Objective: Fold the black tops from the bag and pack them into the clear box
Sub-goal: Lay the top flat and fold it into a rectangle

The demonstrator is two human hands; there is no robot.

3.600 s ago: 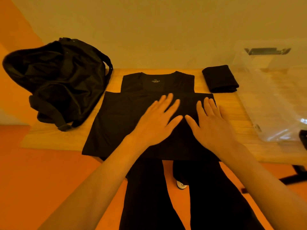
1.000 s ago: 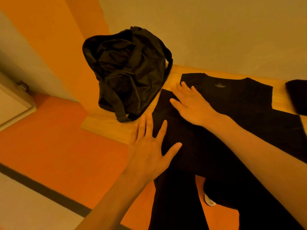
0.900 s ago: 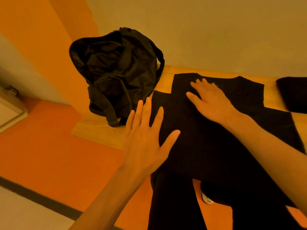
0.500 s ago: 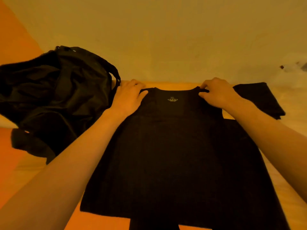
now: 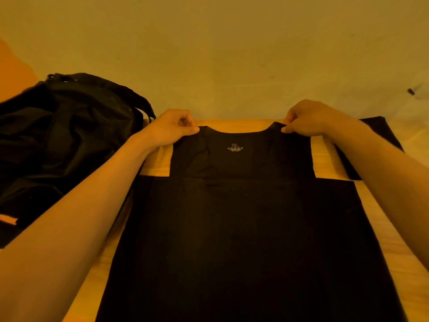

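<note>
A black top (image 5: 243, 228) lies spread flat on the wooden table (image 5: 160, 163), neck opening toward the wall, an XL label showing inside the collar. My left hand (image 5: 173, 127) pinches its left shoulder strap and my right hand (image 5: 306, 119) pinches the right strap, both raised slightly at the far edge. The black bag (image 5: 65, 140) slumps at the left, close to my left forearm. A folded black top (image 5: 376, 135) lies at the far right, partly behind my right arm. The clear box is out of view.
A plain wall (image 5: 220, 54) runs right behind the table's far edge. Bare strips of table show beside the top's shoulders and along its right side.
My hands left the top's left side, where they lay flat, and went to the shoulders. Both now pinch the straps with curled fingers. The view has swung back to centre.
</note>
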